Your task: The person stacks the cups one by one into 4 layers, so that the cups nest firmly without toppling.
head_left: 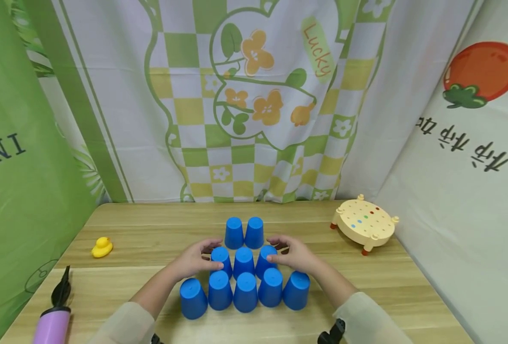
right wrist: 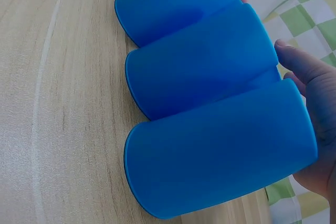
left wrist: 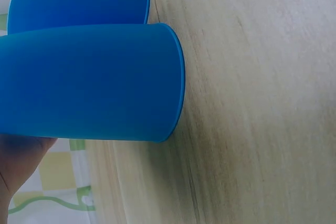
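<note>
Blue cups stand upside down in three rows in the head view. My left hand (head_left: 195,258) is at the left end of the middle row, thumb in front and fingers curved round the far side of a blue cup (head_left: 221,258). At the row's other end, my right hand (head_left: 294,253) holds another blue cup (head_left: 266,260) in the same way. Between them stands a third blue cup (head_left: 243,263). Cups of the front row fill both wrist views, including a near blue cup (left wrist: 94,82) and a blue cup (right wrist: 220,153), and partly hide the hands.
Several cups form the front row, its left-end cup (head_left: 193,298) slightly apart. Two cups, one a blue cup (head_left: 234,233), stand behind. A yellow duck (head_left: 102,247) and purple pump (head_left: 53,325) are at left; a cream round pegged toy (head_left: 364,222) is at back right.
</note>
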Demonstrator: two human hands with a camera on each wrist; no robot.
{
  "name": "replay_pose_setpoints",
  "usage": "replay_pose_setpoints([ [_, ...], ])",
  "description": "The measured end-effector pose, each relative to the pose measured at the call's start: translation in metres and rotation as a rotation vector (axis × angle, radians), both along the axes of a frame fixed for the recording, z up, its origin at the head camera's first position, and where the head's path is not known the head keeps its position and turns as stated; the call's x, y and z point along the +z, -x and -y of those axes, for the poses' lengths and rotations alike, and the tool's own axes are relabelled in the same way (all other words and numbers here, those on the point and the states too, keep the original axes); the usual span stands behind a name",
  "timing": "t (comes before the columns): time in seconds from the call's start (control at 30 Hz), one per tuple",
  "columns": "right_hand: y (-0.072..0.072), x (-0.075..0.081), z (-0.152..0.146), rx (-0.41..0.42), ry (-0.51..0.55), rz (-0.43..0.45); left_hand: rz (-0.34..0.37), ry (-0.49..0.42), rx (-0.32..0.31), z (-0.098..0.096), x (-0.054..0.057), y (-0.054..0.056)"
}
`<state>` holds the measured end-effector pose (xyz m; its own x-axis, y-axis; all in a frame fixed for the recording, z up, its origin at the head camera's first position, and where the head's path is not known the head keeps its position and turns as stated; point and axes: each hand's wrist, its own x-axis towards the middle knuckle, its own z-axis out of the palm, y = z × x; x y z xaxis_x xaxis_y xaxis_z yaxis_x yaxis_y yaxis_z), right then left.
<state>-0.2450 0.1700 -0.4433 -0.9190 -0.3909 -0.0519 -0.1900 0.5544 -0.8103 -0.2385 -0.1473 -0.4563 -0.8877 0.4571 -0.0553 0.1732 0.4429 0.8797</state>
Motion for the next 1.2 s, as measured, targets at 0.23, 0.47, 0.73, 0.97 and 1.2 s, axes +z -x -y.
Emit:
replay_pose_setpoints([
  [0.23, 0.003, -0.002, 0.0, 0.03, -0.023, 0.0, -0.013, 0.012, 0.01, 0.0, -0.001, 0.001],
  [0.47, 0.004, -0.003, -0.001, 0.012, -0.047, 0.01, -0.008, 0.01, 0.036, 0.003, -0.001, 0.003],
  [0.73, 0.003, -0.004, 0.0, 0.013, -0.053, -0.012, -0.035, -0.003, 0.099, 0.015, 0.027, 0.006],
  [0.97, 0.002, -0.004, 0.0, 0.011, -0.063, -0.018, -0.062, 0.009, 0.156, 0.024, 0.043, 0.022],
  [1.2, 0.001, -0.007, 0.0, 0.016, -0.065, -0.041, -0.05, 0.02, 0.215, 0.024, 0.043, 0.043],
])
